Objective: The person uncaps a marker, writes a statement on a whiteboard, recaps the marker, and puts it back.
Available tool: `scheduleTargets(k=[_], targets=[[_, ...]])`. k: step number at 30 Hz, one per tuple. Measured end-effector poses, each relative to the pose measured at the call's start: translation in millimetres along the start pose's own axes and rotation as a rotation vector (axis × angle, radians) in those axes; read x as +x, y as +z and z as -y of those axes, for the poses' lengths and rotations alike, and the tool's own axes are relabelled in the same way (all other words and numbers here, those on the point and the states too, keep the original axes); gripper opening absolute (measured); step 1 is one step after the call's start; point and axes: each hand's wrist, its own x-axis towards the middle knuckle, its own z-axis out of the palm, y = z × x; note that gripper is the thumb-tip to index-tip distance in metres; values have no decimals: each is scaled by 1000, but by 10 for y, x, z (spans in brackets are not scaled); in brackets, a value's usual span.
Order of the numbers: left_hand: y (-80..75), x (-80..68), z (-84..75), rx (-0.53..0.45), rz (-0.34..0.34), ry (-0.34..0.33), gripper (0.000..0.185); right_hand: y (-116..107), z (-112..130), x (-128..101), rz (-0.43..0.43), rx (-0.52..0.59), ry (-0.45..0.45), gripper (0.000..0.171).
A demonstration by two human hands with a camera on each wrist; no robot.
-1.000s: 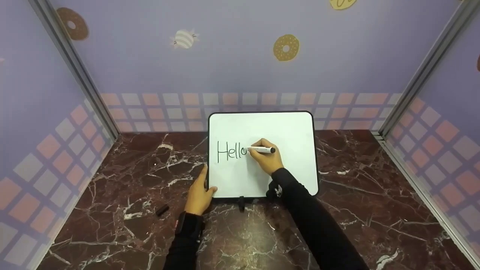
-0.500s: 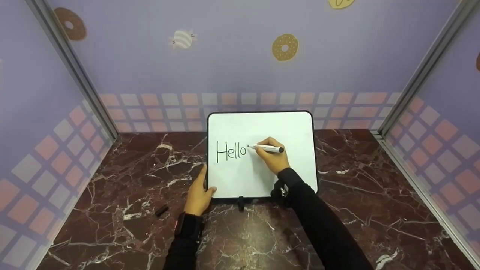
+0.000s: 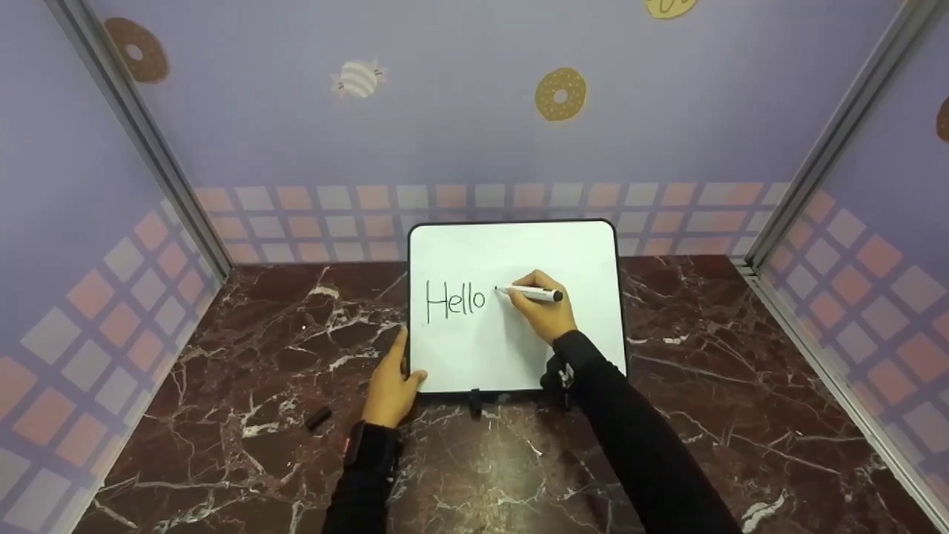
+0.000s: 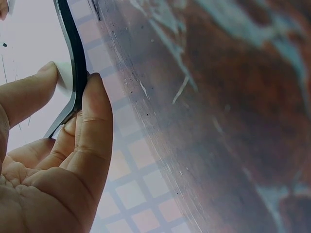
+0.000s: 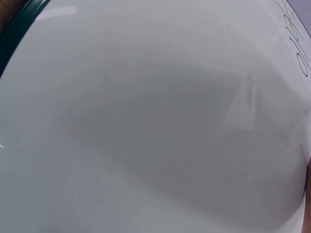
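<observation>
The whiteboard (image 3: 519,252) stands on the marble tabletop (image 3: 222,386). The left hand (image 3: 391,386) pinches its lower left corner, thumb in front. The right hand (image 3: 545,311), fingers clamped on a marker (image 3: 535,294), rests right of "Hello" (image 3: 455,301) (a black cap (image 3: 319,418) lies left of the whiteboard).

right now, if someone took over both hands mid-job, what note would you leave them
Left hand grips the whiteboard at its lower left corner, thumb on the face and fingers behind the edge. Right hand holds the marker, tip just right of the word.
Done: "Hello" is written on the board's left half.
Left: the space to its right is blank; the marker cap lies on the marble table to the left.
</observation>
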Motion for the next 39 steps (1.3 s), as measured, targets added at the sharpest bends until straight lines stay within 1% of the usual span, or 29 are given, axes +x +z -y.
scheduleTargets(k=[6, 10, 14, 25, 29, 39], targets=[[3, 1, -6, -7, -1, -3, 81, 20, 8, -5, 29, -54, -13, 7], [6, -2, 6, -4, -9, 19, 80, 15, 21, -17, 40, -87, -4, 7], [10, 3, 22, 11, -15, 33, 79, -5, 20, -39, 52, -89, 6, 7], [4, 2, 22, 15, -12, 29, 77, -45, -9, -121, 70, -96, 12, 5], [3, 5, 21, 25, -1, 18, 78, -58, -16, -147, 78, -93, 5, 4], [7, 7, 24, 29, -3, 25, 79, -97, -44, -191, 82, -106, 8, 5]])
